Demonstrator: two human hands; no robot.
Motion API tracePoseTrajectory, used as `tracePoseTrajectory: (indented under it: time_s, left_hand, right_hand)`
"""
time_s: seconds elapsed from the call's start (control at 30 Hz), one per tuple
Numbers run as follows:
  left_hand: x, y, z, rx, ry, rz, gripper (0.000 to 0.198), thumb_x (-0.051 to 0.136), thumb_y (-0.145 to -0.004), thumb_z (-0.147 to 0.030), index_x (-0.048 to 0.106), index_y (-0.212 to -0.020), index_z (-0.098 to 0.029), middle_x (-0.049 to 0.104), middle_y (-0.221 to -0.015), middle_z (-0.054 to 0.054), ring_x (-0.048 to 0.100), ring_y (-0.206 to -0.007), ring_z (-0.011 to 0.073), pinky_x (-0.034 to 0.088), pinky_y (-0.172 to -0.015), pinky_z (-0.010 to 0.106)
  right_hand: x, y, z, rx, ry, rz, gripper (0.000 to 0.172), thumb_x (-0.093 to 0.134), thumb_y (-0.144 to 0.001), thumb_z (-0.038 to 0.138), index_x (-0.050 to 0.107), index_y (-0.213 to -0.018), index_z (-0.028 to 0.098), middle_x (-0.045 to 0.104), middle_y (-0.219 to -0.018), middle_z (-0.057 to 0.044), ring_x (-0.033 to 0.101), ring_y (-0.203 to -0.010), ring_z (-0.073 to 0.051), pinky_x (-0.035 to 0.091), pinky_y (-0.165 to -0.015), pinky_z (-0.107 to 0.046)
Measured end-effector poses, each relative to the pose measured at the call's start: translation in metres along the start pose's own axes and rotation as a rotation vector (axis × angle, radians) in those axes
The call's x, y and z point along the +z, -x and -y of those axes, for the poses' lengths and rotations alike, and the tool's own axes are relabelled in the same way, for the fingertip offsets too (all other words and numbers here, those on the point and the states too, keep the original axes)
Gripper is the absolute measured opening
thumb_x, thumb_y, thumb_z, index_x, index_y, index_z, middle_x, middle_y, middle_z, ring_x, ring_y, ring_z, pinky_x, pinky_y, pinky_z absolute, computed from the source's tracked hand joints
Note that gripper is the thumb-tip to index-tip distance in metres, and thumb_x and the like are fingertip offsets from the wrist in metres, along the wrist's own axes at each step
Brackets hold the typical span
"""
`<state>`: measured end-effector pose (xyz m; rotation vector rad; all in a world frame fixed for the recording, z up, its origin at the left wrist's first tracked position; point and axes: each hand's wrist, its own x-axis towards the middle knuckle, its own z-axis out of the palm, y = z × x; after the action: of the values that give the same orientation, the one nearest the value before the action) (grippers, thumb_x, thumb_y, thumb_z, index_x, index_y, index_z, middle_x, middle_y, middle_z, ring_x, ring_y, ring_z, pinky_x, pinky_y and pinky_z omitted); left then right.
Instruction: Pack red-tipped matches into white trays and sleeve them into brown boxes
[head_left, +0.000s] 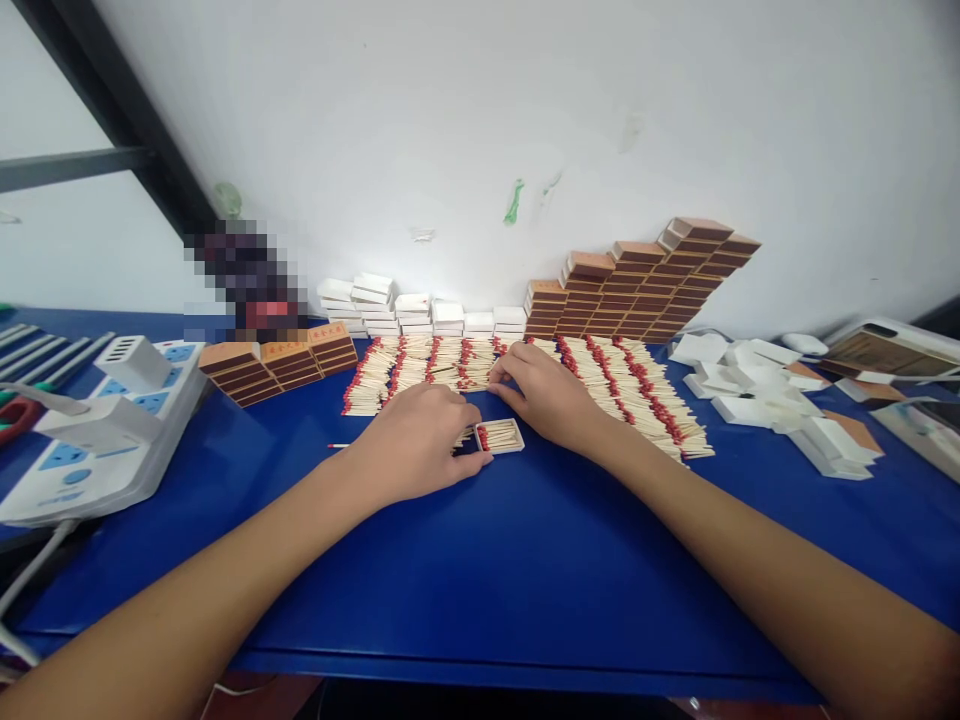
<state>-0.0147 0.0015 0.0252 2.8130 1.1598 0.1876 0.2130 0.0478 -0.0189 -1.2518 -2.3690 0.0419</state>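
Observation:
A small white matchbox tray [501,449] lies on the blue table, with red-headed matches inside. My left hand [420,440] is beside its left end, thumb tip touching the tray's edge. Some matches show between that hand's thumb and forefinger, partly hidden by the fingers. My right hand [547,390] is curled, its fingertips drawn together at the near edge of the spread-out matches [600,375]. Whatever lies between those fingertips is hidden. A single match [339,446] lies left of my left hand.
White trays [412,312] stand stacked along the wall. Closed brown matchboxes [626,295] rise in steps at the back right; more boxes [279,362] stand left. Loose white trays [765,385] are heaped right. A power strip [150,455] with plugs sits at the left edge.

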Motion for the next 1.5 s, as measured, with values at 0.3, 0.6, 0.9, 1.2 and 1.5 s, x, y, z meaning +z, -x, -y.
tracePoseTrajectory:
  time_s: [0.3, 0.6, 0.9, 1.2, 1.5]
  left_hand:
    - [-0.001, -0.001, -0.001, -0.019, 0.007, 0.01, 0.031, 0.07, -0.095, -0.046, 0.078, -0.11, -0.019, 0.078, -0.101, 0.009, 0.072, -0.104, 0.0316, 0.057, -0.088, 0.045]
    - [-0.002, -0.001, 0.0, -0.013, 0.002, 0.016, 0.033, 0.069, -0.096, -0.046, 0.078, -0.111, -0.018, 0.078, -0.1, 0.009, 0.072, -0.102, 0.031, 0.056, -0.086, 0.044]
    - [-0.003, -0.001, -0.001, -0.014, 0.007, 0.016, 0.032, 0.069, -0.096, -0.045, 0.078, -0.11, -0.018, 0.078, -0.1, 0.01, 0.071, -0.103, 0.0313, 0.056, -0.087, 0.044]
    - [-0.003, -0.001, -0.001, -0.019, -0.007, 0.013, 0.033, 0.068, -0.096, -0.046, 0.078, -0.111, -0.018, 0.077, -0.099, 0.01, 0.071, -0.1, 0.0311, 0.056, -0.085, 0.044]
    - [-0.002, -0.002, 0.0, -0.022, -0.003, 0.002, 0.033, 0.068, -0.096, -0.047, 0.078, -0.11, -0.019, 0.078, -0.1, 0.01, 0.072, -0.101, 0.0315, 0.055, -0.086, 0.044]
  right_hand:
    - [-0.017, 0.005, 0.009, 0.018, 0.065, 0.082, 0.012, 0.049, -0.106, 0.018, 0.058, -0.098, 0.021, 0.064, -0.109, -0.011, 0.061, -0.103, -0.026, 0.049, -0.086, -0.038]
    - [-0.039, 0.021, 0.001, -0.024, 0.126, 0.212, 0.012, 0.054, -0.104, 0.024, 0.057, -0.093, 0.021, 0.062, -0.103, -0.01, 0.062, -0.087, -0.023, 0.045, -0.07, -0.035]
    - [-0.042, 0.024, -0.009, 0.0, 0.02, 0.181, 0.01, 0.054, -0.101, 0.023, 0.061, -0.094, 0.021, 0.063, -0.103, -0.009, 0.062, -0.085, -0.022, 0.046, -0.071, -0.036]
    - [-0.039, 0.023, -0.004, 0.054, -0.053, 0.217, 0.008, 0.062, -0.101, 0.028, 0.062, -0.097, 0.022, 0.063, -0.101, -0.007, 0.061, -0.085, -0.021, 0.046, -0.072, -0.034]
    - [-0.036, 0.021, -0.009, 0.07, -0.118, 0.24, 0.018, 0.056, -0.104, 0.031, 0.062, -0.09, 0.022, 0.062, -0.1, -0.007, 0.061, -0.083, -0.021, 0.047, -0.072, -0.035]
